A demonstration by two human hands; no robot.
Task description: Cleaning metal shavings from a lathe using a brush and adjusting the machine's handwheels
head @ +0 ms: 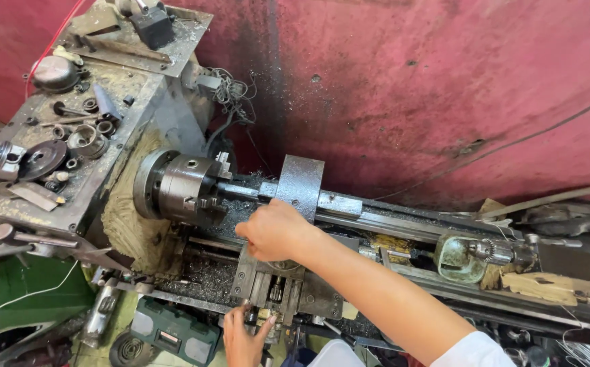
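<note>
Head view looks down on a small metal lathe set against a red wall. Fingers of the right hand are curled down onto the tool post area of the carriage, just right of the chuck jaws; whether they pinch anything underneath cannot be told, since the hand hides it. Fingers of the left hand are closed round a small dark handwheel at the front edge of the carriage, low in the frame. Open room is tight: the chuck with a short bar in it sits just left of the right hand, and an upright steel plate stands just behind the knuckles. To the right the bed ways run clear as far as the green tailstock, well apart from both hands. Metal chips lie on the bed below the chuck. Left of the chuck, the headstock top is crowded with loose rings, discs and tools. A dark green case lies on the floor just left of the left hand.
</note>
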